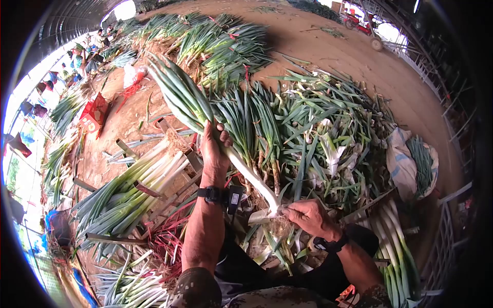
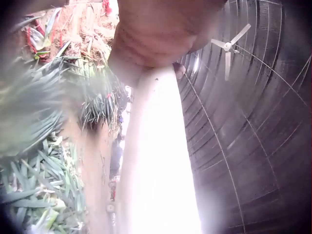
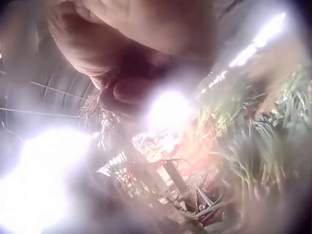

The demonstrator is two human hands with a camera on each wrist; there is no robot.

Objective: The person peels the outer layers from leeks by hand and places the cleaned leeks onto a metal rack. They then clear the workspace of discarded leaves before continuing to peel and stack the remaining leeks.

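My left hand [image 1: 214, 149] grips a long green onion where its white stalk [image 1: 254, 180] meets the green leaves [image 1: 184, 97], which point up and left in the head view. At the stalk's lower end, my right hand [image 1: 312, 218] pinches near the root end with thumb and fingers. Roots hang just below it. In the left wrist view, the white stalk [image 2: 158, 161] extends from under my left hand [image 2: 165, 34]. Glare and blur in the right wrist view hide what the curled fingers of my right hand [image 3: 131, 53] touch.
A wooden rack [image 1: 115, 239] at left holds trimmed onions [image 1: 138, 192]. Bundled onions [image 1: 257, 120] and a heap of loose leaves [image 1: 328, 133] lie ahead. Red ties [image 1: 167, 241] are beside my left forearm. A white sack [image 1: 403, 164] stands at right, a red box [image 1: 94, 115] at left.
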